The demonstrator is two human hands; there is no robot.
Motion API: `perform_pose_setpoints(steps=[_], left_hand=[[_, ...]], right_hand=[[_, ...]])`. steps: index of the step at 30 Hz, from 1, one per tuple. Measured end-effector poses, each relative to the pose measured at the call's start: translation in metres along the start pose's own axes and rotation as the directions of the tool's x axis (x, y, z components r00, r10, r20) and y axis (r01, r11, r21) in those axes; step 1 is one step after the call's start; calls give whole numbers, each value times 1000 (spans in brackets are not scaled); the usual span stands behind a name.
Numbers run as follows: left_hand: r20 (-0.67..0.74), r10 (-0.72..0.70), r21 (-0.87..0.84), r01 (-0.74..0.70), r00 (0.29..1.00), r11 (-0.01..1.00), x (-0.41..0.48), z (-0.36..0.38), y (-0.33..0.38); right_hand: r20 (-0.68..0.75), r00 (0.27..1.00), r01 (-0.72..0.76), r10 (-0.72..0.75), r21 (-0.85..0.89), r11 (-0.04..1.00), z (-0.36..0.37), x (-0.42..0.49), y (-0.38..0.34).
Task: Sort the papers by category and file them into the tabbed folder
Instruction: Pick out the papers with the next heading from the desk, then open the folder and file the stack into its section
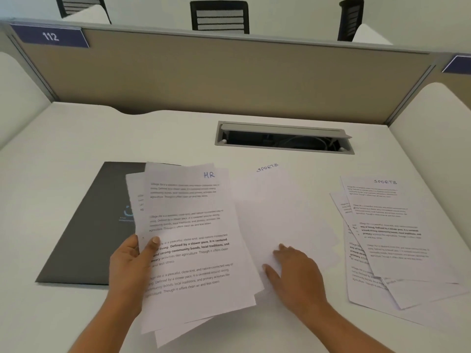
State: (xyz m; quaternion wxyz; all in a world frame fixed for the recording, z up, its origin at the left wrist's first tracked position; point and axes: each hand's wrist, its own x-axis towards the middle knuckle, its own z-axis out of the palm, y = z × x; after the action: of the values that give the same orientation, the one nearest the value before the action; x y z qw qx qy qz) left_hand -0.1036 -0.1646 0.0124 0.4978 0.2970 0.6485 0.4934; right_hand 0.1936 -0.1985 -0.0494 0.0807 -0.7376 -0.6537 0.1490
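My left hand (pixel 135 253) grips a stack of printed sheets (pixel 191 238) by its left edge; the top sheet is marked "HR" in blue. The stack partly covers a dark grey folder (pixel 89 230) lying closed on the desk at the left. My right hand (pixel 293 271) rests palm down, fingers spread, on a pale sheet marked "SPORTS" (pixel 277 215) that lies flat in the middle. At the right lies a loose fanned pile of sheets (pixel 397 238), its top one also marked "SPORTS".
An open cable tray (pixel 283 138) is set in the white desk (pixel 76 149) behind the papers. A beige partition (pixel 229 77) closes the back, with curved white side panels left and right. Black chairs (pixel 219 17) stand beyond it.
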Motion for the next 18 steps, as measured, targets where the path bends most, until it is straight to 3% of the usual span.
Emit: perform_pose_setpoints(steps=[2, 4, 5, 7, 9, 11, 14, 16, 18], left_hand=[[35, 5, 2, -5, 999, 1000, -4, 8, 1], [81, 7, 1, -7, 997, 1000, -9, 19, 2], [106, 1, -5, 0, 994, 1000, -11, 25, 1], [163, -18, -22, 22, 987, 1000, -14, 37, -1], [211, -30, -24, 35, 977, 999, -12, 45, -4], [245, -45, 28, 40, 969, 999, -8, 50, -5], [237, -21, 244, -39, 971, 969, 5, 44, -8], [153, 85, 406, -141, 985, 903, 20, 26, -11], [52, 244, 605, -225, 968, 764, 38, 0, -10]], right_hand=[[94, 988, -152, 124, 399, 904, -18, 7, -12], [273, 949, -310, 156, 735, 603, -39, 16, -29], [343, 931, -359, 125, 799, 483, -46, 20, -34], [396, 914, -399, 84, 846, 353, -53, 25, -39], [357, 928, -372, 106, 876, 306, -56, 27, -38], [300, 942, -334, 151, 882, 334, -54, 27, -33], [270, 935, -335, 232, 885, 322, -51, 25, -22], [265, 924, -348, 277, 882, 318, -50, 24, -16], [260, 914, -356, 312, 883, 306, -51, 23, -10]])
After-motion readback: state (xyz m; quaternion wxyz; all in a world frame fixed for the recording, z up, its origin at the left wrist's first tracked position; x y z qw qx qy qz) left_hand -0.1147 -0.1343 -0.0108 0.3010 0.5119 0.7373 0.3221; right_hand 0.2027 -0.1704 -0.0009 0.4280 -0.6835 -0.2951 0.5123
